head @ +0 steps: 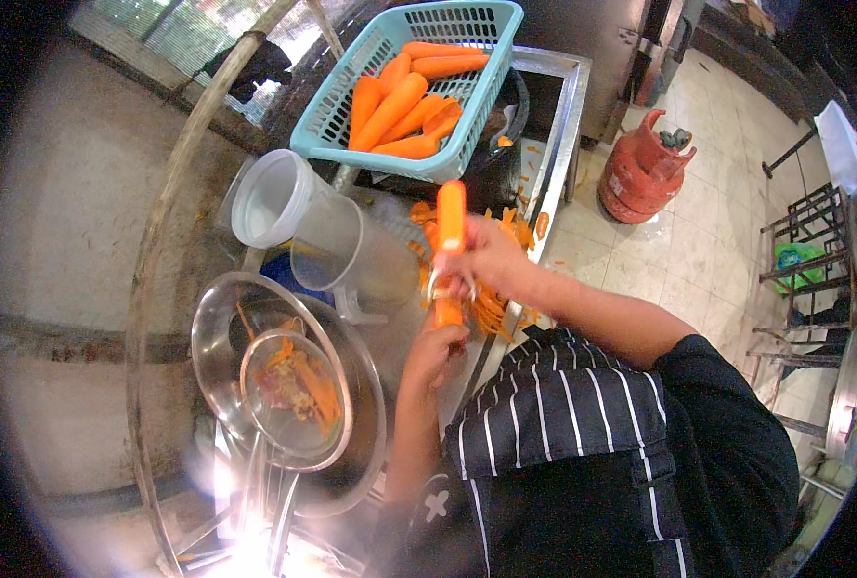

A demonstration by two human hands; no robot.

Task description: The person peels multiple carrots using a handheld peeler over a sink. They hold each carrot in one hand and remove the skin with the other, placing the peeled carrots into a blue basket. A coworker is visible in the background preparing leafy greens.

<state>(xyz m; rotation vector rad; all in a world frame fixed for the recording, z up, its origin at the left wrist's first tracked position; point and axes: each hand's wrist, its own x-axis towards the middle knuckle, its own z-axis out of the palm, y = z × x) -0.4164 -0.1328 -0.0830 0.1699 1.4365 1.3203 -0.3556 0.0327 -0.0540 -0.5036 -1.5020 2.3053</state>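
Observation:
My right hand grips an orange-handled peeler, its pale forked head blurred against the carrot. Below it, my left hand holds the near end of a carrot. Part of that carrot is hidden behind the peeler and my fingers. Orange carrot peelings lie on the metal work surface around and beneath my hands. Beyond them, a light blue plastic basket holds several carrots.
At left are a clear plastic jug, a white tub and metal bowls with a strainer containing scraps. A metal table edge runs along the right. A red gas cylinder stands on the tiled floor.

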